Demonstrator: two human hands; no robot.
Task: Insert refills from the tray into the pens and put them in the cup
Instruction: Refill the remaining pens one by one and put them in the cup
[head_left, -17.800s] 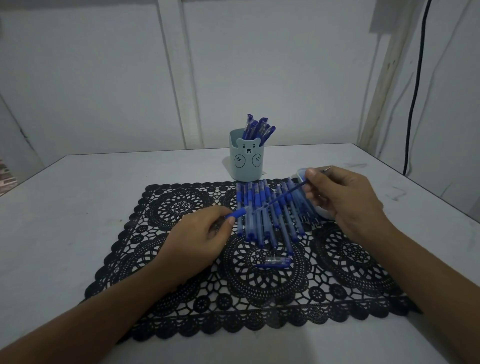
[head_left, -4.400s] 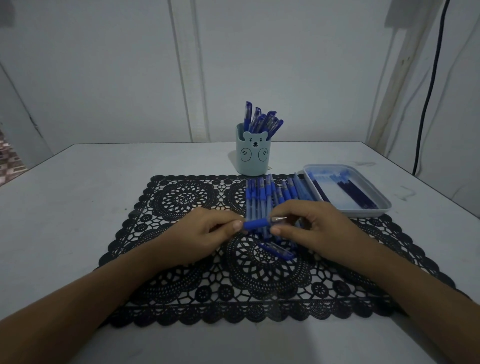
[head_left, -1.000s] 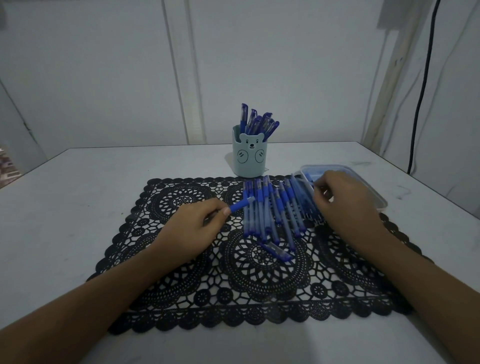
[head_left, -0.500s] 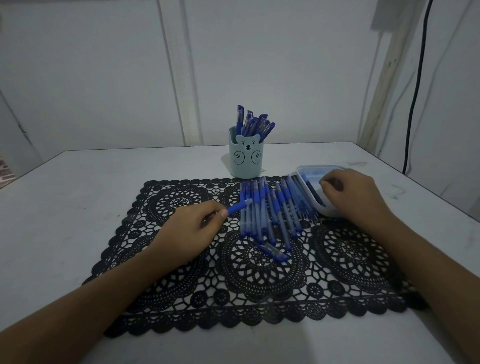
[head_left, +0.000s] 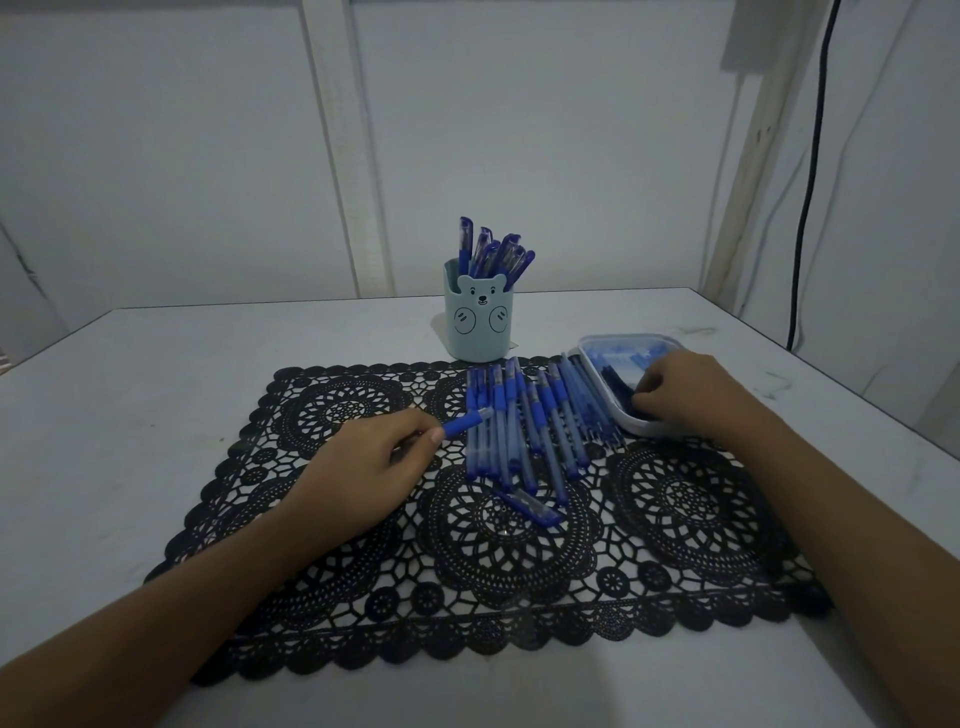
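A single wide-angle head-worn view looks forward and down, close over the table (head_left: 156, 389), toward the wall (head_left: 519, 130).

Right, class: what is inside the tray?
Dark blue refills lie in the tray; the right hand reaches in, covering the near end and whatever its grip holds.

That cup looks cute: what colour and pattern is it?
Pale teal cup with a bear face on its front, seen in head view.

Both arms (head_left: 171, 618) were bare all the way down, and the left hand (head_left: 363, 467) and right hand (head_left: 691, 397) were bare too
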